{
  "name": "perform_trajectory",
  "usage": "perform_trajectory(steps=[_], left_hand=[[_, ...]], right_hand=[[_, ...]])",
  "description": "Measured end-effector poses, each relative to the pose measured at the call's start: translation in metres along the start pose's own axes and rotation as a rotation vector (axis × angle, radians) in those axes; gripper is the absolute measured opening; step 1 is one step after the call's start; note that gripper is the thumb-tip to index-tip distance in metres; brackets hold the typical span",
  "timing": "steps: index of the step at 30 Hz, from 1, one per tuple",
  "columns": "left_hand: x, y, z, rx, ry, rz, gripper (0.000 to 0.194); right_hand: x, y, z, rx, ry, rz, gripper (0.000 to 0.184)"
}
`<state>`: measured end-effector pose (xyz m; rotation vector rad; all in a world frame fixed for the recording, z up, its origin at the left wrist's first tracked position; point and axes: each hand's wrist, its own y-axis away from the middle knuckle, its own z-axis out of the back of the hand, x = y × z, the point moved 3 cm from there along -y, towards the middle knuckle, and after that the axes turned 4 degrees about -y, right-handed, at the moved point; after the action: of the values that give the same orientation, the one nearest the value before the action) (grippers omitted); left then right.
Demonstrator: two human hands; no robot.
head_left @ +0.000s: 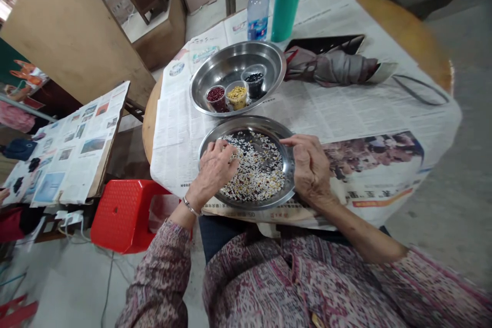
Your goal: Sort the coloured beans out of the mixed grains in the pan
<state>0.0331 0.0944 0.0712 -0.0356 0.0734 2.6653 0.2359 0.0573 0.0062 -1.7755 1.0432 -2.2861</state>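
Observation:
A round steel plate (246,204) lies on the newspaper close to my body. White grains (255,169), mixed with some yellow, dark red and black beans, are spread across its bottom. My left hand (218,164) is over the plate's left side with its fingers curled down at the grains; the fingertips are partly hidden. At the right rim is my right hand (309,164), closed, its index finger reaching over the edge. Whatever its fingers hold is too small or hidden to make out. Beyond stands a steel basin (200,82) with cups of red beans (216,97), yellow beans (237,95) and black beans (254,82).
Newspaper (384,113) covers the round table. At the back are a water bottle (258,7), a green bottle (288,2) and a folded grey umbrella (330,66). A red stool (119,215) stands left, near another newspaper-covered table (82,148).

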Motion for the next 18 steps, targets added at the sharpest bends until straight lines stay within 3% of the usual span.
perform_trajectory(steps=[3,4,8,13,18], left_hand=[[-0.006,-0.009,-0.010,-0.014,0.038,0.053,0.056],[-0.010,-0.012,-0.013,0.007,0.058,0.036,0.056],[-0.029,-0.022,-0.021,0.095,0.180,-0.095,0.019],[-0.043,-0.026,-0.018,0.217,0.308,-0.227,0.021],[-0.039,-0.001,-0.004,0.256,0.304,-0.279,0.021]], right_hand=[[0.000,0.000,0.000,0.002,-0.001,-0.013,0.035],[0.001,0.000,0.000,0.003,0.000,-0.018,0.035],[0.002,-0.001,0.000,0.006,0.008,-0.032,0.035],[0.001,-0.002,0.000,0.009,0.004,-0.030,0.034],[0.001,-0.002,-0.001,0.010,0.007,-0.023,0.034]])
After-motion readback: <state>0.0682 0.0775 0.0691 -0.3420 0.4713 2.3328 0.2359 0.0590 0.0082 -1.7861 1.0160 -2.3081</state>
